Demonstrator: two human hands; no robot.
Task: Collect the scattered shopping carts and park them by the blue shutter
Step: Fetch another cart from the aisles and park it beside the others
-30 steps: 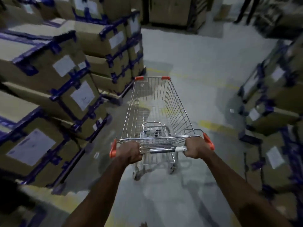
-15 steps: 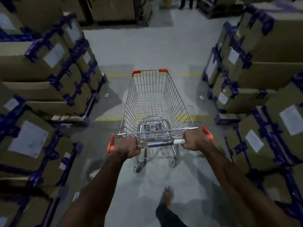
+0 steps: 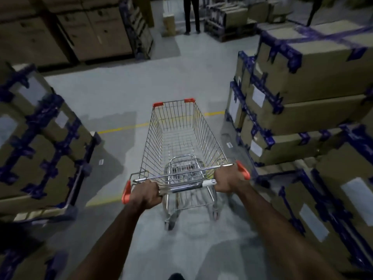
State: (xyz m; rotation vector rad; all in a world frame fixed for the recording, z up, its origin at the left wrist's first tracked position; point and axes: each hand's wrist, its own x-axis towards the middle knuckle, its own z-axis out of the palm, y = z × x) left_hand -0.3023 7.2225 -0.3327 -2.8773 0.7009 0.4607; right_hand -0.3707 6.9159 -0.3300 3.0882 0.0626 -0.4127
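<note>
An empty wire shopping cart [image 3: 177,138] with orange corner caps stands on the grey floor straight ahead of me. My left hand [image 3: 146,196] grips the left end of its chrome handle bar, next to an orange end cap. My right hand [image 3: 228,179] grips the right end of the same bar. The child seat is folded down inside the basket. No blue shutter is in view.
Stacks of cardboard boxes with blue tape rise on the left [image 3: 40,142] and right [image 3: 306,98] of the aisle. More boxes [image 3: 84,31] line the far side. A person's legs [image 3: 191,15] stand far ahead. Yellow lines [image 3: 123,128] cross the floor.
The cart and my view have swung right and moved forward along the aisle. The left stacks slid back, the right stacks came closer. Both hands keep their grip on the handle.
</note>
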